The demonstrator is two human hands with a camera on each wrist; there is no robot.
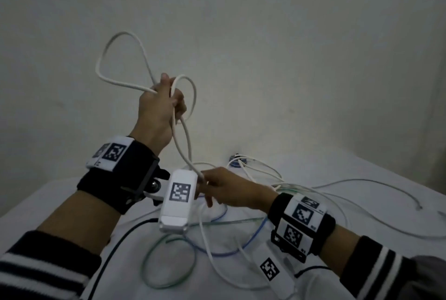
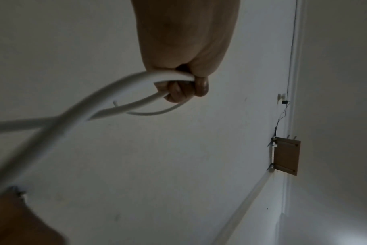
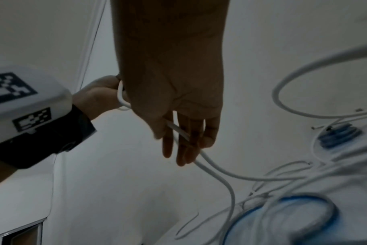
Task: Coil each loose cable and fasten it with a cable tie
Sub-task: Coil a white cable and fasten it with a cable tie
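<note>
Left hand (image 1: 161, 104), raised at frame centre-left, fist gripping loops of the white cable (image 1: 115, 58); fingertips hidden behind knuckles. Cable drops to the right hand (image 1: 224, 188), lower centre, fingers nearly straight with the strand running through them. Blue coil (image 1: 237, 161) partly hidden on the table (image 1: 362, 179), right.

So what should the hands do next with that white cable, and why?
Probably the right hand should lift its slack up to the left hand as another loop. The left hand grips only a couple of loops of the white cable, while much of it trails on the table.
</note>
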